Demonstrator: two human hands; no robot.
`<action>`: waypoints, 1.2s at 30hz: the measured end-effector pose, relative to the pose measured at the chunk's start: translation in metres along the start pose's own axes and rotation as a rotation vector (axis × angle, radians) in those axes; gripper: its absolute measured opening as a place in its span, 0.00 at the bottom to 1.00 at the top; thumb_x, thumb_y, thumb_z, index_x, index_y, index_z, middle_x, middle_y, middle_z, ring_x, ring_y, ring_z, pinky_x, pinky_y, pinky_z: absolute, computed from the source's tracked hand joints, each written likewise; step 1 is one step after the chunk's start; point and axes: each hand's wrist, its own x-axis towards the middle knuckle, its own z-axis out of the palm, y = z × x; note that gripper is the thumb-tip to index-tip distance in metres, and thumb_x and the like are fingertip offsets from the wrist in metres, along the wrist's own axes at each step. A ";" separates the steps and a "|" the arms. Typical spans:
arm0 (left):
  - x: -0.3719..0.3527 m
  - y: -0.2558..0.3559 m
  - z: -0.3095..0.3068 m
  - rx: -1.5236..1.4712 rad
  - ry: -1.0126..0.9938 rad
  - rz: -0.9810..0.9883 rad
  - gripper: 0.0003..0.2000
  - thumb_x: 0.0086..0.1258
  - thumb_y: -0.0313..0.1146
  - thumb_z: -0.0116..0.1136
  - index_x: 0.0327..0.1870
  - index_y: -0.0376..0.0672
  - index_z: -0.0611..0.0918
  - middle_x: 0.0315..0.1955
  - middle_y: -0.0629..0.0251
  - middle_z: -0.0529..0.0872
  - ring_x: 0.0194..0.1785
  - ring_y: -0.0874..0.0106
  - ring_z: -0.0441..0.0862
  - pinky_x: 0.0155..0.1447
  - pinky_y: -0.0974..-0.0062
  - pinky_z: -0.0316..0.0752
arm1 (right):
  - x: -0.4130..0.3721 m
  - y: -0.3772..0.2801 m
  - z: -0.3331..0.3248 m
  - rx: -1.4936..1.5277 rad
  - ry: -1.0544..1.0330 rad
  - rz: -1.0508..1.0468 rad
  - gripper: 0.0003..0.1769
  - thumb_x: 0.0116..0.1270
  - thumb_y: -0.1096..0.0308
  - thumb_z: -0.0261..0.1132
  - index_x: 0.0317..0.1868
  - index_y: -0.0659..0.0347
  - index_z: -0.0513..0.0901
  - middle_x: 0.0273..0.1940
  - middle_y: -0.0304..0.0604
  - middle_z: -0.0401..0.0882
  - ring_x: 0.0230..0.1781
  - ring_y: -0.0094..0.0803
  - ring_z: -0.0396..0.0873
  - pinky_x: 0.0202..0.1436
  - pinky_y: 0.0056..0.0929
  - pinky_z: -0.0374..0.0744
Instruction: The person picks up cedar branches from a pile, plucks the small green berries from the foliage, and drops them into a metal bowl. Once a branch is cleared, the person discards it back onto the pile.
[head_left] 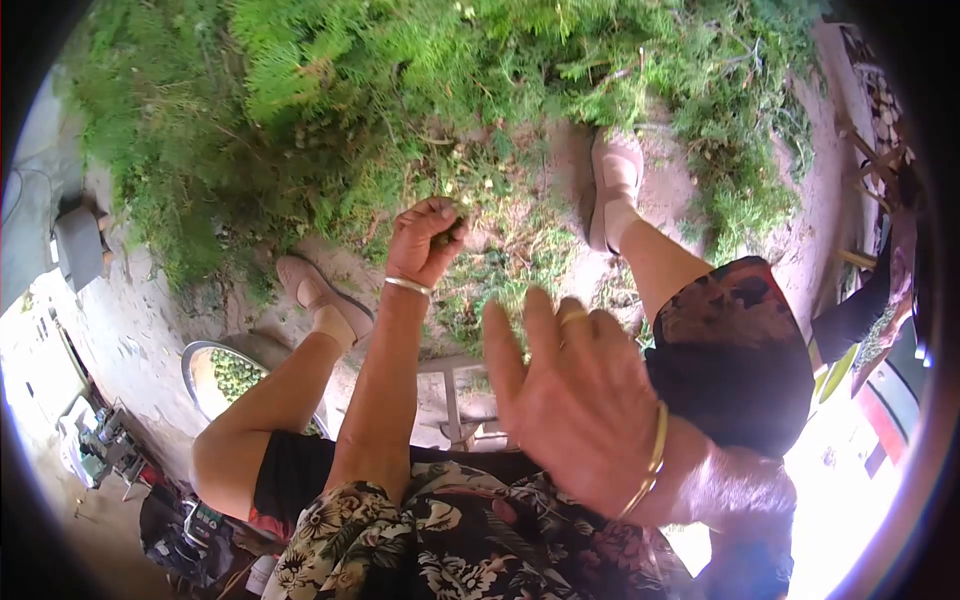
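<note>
My left hand (430,240), with a silver bangle at the wrist, is closed above the ground between my feet. Small greenish bits show at its thumb and fingertips, too small to name. Nearer the camera, my right hand (575,390) is raised with its back towards me, fingers stretched and apart, holding nothing that shows. It wears a ring and a gold bangle. Beyond both hands lies a large heap of cut green conifer branches (330,90). Loose green sprigs (515,265) are scattered on the ground just past my left hand.
A round metal basin (192,372) with small green pieces in it stands beside my left leg. A grey box-like object (80,248) is at the far left. Sticks (870,160) lie at the right, and a machine (115,445) stands at lower left.
</note>
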 end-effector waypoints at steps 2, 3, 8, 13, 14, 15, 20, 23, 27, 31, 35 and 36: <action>-0.014 0.018 0.042 0.067 -0.126 0.093 0.06 0.60 0.22 0.58 0.37 0.33 0.77 0.30 0.58 0.81 0.30 0.73 0.79 0.32 0.80 0.77 | 0.006 0.005 -0.012 0.042 0.216 0.171 0.25 0.53 0.79 0.58 0.54 0.73 0.70 0.45 0.67 0.73 0.37 0.50 0.79 0.40 0.42 0.80; -0.023 0.027 0.060 0.042 -0.172 0.093 0.08 0.59 0.23 0.59 0.39 0.32 0.77 0.31 0.59 0.82 0.33 0.74 0.80 0.37 0.80 0.78 | 0.010 0.008 -0.016 0.053 0.302 0.231 0.28 0.53 0.81 0.60 0.57 0.73 0.67 0.49 0.67 0.71 0.34 0.53 0.80 0.37 0.41 0.81; -0.100 0.067 0.165 0.292 -0.175 0.244 0.10 0.56 0.26 0.63 0.36 0.32 0.78 0.20 0.64 0.80 0.19 0.78 0.76 0.19 0.82 0.69 | 0.013 0.020 -0.026 0.311 0.647 0.019 0.17 0.53 0.80 0.64 0.45 0.70 0.73 0.34 0.59 0.77 0.30 0.55 0.78 0.29 0.45 0.76; -0.144 0.082 0.178 0.457 -0.132 0.413 0.07 0.60 0.23 0.60 0.37 0.31 0.78 0.20 0.66 0.79 0.18 0.82 0.71 0.19 0.84 0.61 | 0.012 0.007 -0.030 0.148 0.655 -0.048 0.04 0.55 0.77 0.61 0.25 0.63 0.74 0.21 0.53 0.77 0.25 0.51 0.79 0.28 0.44 0.75; -0.150 0.082 0.173 0.516 -0.174 0.415 0.07 0.60 0.24 0.60 0.36 0.31 0.78 0.20 0.67 0.78 0.18 0.83 0.71 0.19 0.84 0.60 | 0.012 0.006 -0.027 0.195 0.625 -0.099 0.05 0.55 0.77 0.60 0.23 0.63 0.74 0.20 0.53 0.76 0.24 0.51 0.78 0.27 0.44 0.75; -0.156 0.086 0.170 0.571 -0.219 0.409 0.06 0.61 0.25 0.60 0.35 0.31 0.78 0.19 0.68 0.77 0.18 0.83 0.70 0.18 0.84 0.60 | 0.012 0.004 -0.028 0.237 0.588 -0.142 0.06 0.55 0.77 0.60 0.22 0.63 0.74 0.20 0.53 0.76 0.23 0.51 0.78 0.27 0.44 0.74; -0.197 0.106 0.159 0.766 -0.048 0.410 0.06 0.61 0.27 0.60 0.32 0.33 0.78 0.18 0.68 0.76 0.17 0.84 0.69 0.17 0.85 0.58 | 0.013 -0.004 -0.040 0.589 0.547 -0.230 0.05 0.57 0.79 0.58 0.24 0.64 0.77 0.18 0.50 0.75 0.20 0.45 0.77 0.23 0.38 0.74; -0.214 0.111 0.152 0.400 -0.204 0.232 0.07 0.61 0.31 0.60 0.30 0.36 0.78 0.21 0.65 0.79 0.16 0.81 0.71 0.15 0.85 0.60 | 0.008 -0.011 -0.052 1.084 0.365 -0.087 0.13 0.61 0.83 0.52 0.42 0.66 0.81 0.26 0.38 0.79 0.21 0.19 0.77 0.24 0.19 0.75; -0.215 0.094 0.154 0.248 -0.241 0.212 0.10 0.61 0.33 0.61 0.32 0.33 0.77 0.22 0.62 0.79 0.17 0.81 0.72 0.14 0.86 0.61 | 0.005 -0.029 -0.052 1.152 0.112 -0.323 0.21 0.58 0.89 0.51 0.53 0.71 0.74 0.35 0.46 0.82 0.25 0.23 0.80 0.26 0.19 0.77; -0.213 0.082 0.150 0.140 -0.386 0.201 0.12 0.62 0.34 0.61 0.36 0.33 0.77 0.23 0.61 0.79 0.18 0.80 0.72 0.13 0.87 0.61 | 0.014 -0.019 -0.039 1.166 0.154 -0.321 0.17 0.57 0.87 0.55 0.49 0.72 0.77 0.32 0.45 0.82 0.25 0.24 0.80 0.28 0.19 0.77; -0.218 0.068 0.148 0.016 -0.422 0.203 0.11 0.63 0.34 0.60 0.39 0.35 0.77 0.27 0.59 0.80 0.19 0.78 0.73 0.13 0.86 0.60 | 0.010 -0.021 -0.041 1.183 0.058 -0.227 0.09 0.54 0.84 0.60 0.37 0.72 0.82 0.25 0.43 0.82 0.25 0.24 0.79 0.29 0.21 0.78; -0.218 0.067 0.146 -0.013 -0.413 0.201 0.11 0.63 0.34 0.60 0.39 0.35 0.77 0.27 0.59 0.80 0.19 0.78 0.73 0.13 0.86 0.60 | 0.011 -0.022 -0.039 1.250 0.102 -0.239 0.07 0.54 0.83 0.62 0.34 0.71 0.83 0.23 0.42 0.81 0.25 0.23 0.78 0.29 0.21 0.78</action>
